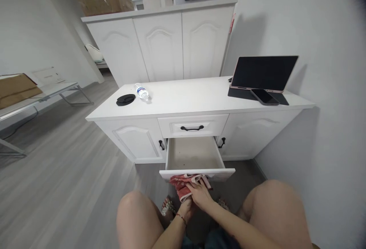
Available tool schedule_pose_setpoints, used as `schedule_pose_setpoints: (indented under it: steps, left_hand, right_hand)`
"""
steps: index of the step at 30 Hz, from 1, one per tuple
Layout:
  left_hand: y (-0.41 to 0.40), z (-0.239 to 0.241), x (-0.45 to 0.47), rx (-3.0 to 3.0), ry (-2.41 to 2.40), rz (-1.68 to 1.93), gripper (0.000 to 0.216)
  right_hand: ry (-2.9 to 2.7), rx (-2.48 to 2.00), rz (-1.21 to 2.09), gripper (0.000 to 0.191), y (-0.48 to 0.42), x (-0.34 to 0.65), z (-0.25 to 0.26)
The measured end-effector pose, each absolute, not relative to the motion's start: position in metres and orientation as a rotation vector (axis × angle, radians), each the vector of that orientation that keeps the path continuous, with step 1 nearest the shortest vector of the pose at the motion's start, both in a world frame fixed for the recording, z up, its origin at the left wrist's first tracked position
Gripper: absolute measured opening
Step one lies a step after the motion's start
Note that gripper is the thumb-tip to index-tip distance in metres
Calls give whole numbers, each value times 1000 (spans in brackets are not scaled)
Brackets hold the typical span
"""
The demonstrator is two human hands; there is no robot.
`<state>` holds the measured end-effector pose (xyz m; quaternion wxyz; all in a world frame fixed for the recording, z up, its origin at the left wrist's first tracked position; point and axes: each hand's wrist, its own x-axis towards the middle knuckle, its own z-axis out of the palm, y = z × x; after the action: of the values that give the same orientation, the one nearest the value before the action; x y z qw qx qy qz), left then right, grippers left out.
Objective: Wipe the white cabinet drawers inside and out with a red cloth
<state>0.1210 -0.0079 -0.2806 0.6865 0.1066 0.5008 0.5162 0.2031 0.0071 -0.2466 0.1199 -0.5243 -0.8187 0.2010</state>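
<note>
A red cloth with pale edging lies bunched against the front panel of the pulled-out lower drawer. My right hand presses its fingers into the cloth, close to the top edge of the drawer front. Just below and to the left, my left hand, with a bracelet at the wrist, grips the cloth's lower end; its fingertips are partly hidden. A few small dark specks show on the drawer's bottom. Above it, the upper drawer with its black handle is closed.
On the white cabinet top are a plastic bottle, a black round object, a propped tablet and a phone. Cabinet doors flank the drawer. My knees are on both sides; a wall stands at right.
</note>
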Motion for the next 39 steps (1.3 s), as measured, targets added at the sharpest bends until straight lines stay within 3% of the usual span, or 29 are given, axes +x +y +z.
schedule_pose_setpoints:
  steps: [10, 21, 27, 31, 39]
  left_hand:
    - [0, -288, 124, 156, 899, 1150, 46]
    - [0, -295, 114, 8, 1067, 1054, 42]
    - [1, -286, 116, -27, 1085, 1042, 39]
    - [2, -280, 116, -53, 1101, 1016, 37]
    - [1, -285, 115, -38, 1101, 1027, 40]
  right_hand:
    - [-2254, -1708, 413, 61, -9, 268, -268]
    - [-1967, -1841, -226, 52, -22, 298, -334]
    - [-1779, -1901, -101, 59, -26, 305, -362]
    - [-1617, -1962, 13, 53, -25, 300, -376]
    - [-1414, -1895, 246, 55, -18, 282, -372]
